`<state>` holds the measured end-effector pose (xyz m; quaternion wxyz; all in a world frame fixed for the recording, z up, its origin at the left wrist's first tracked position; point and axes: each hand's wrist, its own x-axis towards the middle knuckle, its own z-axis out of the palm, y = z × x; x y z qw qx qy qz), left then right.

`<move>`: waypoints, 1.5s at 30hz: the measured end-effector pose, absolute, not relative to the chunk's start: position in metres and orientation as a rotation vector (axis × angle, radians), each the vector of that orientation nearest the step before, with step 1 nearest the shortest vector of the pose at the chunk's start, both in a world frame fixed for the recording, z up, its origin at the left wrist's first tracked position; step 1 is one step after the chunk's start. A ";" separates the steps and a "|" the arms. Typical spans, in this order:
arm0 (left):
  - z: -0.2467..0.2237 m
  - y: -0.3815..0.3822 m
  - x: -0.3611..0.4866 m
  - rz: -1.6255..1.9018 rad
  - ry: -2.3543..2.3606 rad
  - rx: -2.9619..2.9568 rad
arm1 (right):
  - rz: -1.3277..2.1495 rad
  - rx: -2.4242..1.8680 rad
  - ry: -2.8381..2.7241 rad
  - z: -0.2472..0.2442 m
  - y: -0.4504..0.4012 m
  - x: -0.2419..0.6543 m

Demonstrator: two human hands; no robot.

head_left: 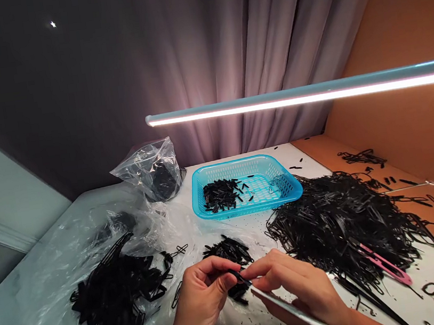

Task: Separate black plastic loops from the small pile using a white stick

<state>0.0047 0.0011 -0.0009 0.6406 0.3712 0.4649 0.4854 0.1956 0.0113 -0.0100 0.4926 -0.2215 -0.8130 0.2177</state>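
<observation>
My left hand (pixel 199 300) is closed, pinching a small black strip-like piece (pixel 238 276) between thumb and forefinger. From the right, my right hand (pixel 294 286) is closed around a long, flat, pale strip (pixel 292 310), whose tip meets the black piece. The fingertips of my right hand are also close to that piece. Just behind and beneath my hands is a small heap of short black pieces (pixel 229 247). A pile of black loops (pixel 114 295) lies left of my left hand. Right of my right hand spreads a larger tangle of thin black loops (pixel 330 222).
A blue plastic basket (pixel 224 215) behind my hands holds short black pieces. Clear plastic bags (pixel 152 161) cover the left side. A pink-handled tool (pixel 389 267) rests on the right tangle. A lit tube lamp (pixel 292 99) crosses above. Cardboard (pixel 405 98) stands at right.
</observation>
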 end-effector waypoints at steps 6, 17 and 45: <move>-0.002 0.002 0.006 1.109 1.058 0.824 | 0.431 -0.525 -2.071 0.001 0.013 0.196; 0.001 -0.001 0.009 1.195 1.142 0.829 | 0.129 -0.510 -2.290 0.008 0.002 0.192; 0.003 -0.005 0.012 1.232 1.087 0.846 | 0.480 -0.518 -2.002 0.004 0.010 0.195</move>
